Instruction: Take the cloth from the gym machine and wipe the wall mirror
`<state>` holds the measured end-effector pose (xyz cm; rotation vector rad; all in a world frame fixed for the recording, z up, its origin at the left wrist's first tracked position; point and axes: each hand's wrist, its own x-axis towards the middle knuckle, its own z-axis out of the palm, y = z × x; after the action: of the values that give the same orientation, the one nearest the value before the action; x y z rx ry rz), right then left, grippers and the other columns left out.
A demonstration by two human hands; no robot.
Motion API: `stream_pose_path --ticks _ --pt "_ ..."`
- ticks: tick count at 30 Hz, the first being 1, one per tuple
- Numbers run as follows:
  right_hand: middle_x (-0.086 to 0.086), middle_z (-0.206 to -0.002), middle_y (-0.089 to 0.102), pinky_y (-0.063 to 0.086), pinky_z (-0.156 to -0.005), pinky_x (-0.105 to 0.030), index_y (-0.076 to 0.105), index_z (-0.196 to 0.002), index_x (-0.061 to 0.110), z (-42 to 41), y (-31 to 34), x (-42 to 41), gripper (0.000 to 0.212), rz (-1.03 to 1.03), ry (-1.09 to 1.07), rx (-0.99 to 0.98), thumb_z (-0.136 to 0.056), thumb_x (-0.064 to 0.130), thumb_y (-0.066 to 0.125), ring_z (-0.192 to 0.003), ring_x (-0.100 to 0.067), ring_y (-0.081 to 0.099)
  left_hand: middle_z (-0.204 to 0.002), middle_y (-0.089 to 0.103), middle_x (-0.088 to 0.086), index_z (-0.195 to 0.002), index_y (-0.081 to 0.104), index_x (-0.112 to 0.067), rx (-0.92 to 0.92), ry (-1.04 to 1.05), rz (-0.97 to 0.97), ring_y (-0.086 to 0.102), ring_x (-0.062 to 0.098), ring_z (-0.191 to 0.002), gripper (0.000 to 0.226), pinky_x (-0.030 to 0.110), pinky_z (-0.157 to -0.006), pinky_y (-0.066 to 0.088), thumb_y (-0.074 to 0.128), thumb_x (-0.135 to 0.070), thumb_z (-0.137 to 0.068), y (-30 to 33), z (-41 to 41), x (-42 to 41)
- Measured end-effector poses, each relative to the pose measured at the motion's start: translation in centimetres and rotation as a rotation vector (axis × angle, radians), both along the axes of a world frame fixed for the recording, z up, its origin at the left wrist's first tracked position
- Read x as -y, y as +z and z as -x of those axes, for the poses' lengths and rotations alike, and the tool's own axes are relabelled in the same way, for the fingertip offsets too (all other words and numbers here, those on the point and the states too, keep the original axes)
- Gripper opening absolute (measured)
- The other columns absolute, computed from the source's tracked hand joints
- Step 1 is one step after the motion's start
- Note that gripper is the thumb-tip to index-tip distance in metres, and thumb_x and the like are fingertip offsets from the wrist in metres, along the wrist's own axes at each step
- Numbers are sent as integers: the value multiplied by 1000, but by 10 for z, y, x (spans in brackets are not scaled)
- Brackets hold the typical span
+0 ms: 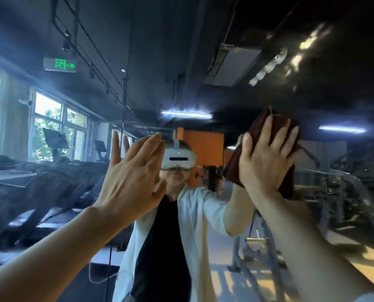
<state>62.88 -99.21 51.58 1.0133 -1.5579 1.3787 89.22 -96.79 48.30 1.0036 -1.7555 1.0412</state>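
While the right hand point(266, 158) presses the dark red cloth point(269, 125) flat against the mirror point(203, 62) with spread fingers, the left hand point(131, 171) hovers open alongside, likely for balance.

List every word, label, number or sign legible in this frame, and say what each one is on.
Green lit exit sign hanging from the ceiling, seen in the wall mirror: a pictogram and an arrow pointing right, no readable words.
White headset in the reflection: no legible brand.
Brown cloth under the right hand: no label visible.
Treadmill screens: dark, nothing readable.
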Motion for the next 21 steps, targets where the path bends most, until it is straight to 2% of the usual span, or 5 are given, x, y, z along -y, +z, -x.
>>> stream_pose_path --ticks 3,6,9,16,21 --pt "-29 -159 28 20 -117 -65 32 -157 13 -59 12 7 68 10 34 -204 -104 53 17 -149 -48 19 -146 49 10 -140 51 -3 -32 26 -22 46 29 -133 86 67 -117 9 85 -35 -69 12 -3 0" --pt "-20 -162 27 16 -117 -62 31 -158 29 -103 28 12 59 -2 107 -503 -104 49 18 -151 -43 18 -145 50 12 -140 51 -2 -88 16 3 47 32 -132 89 69 -116 11 86 -33 -65 26 -1 2" --pt "-10 -166 24 12 -117 -64 29 -157 37 -97 47 12 57 -53 90 -609 -103 49 16 -154 -34 14 -144 51 14 -139 51 -2 -95 0 67 45 31 -133 84 72 -114 12 85 -31 -67 41 17 4" --pt "-8 -167 21 7 -120 -66 17 -160 36 18 78 -3 60 -50 30 -295 -102 51 9 -156 -29 7 -149 47 8 -143 51 -7 20 -50 145 36 24 -138 83 63 -118 -2 71 -45 -72 57 101 6" --pt "-12 -166 21 13 -118 -68 19 -160 33 118 61 -14 62 -21 -12 -90 -102 54 11 -155 -32 11 -148 50 7 -140 55 -8 62 -88 115 39 21 -137 78 72 -115 11 50 -49 -74 53 150 2"
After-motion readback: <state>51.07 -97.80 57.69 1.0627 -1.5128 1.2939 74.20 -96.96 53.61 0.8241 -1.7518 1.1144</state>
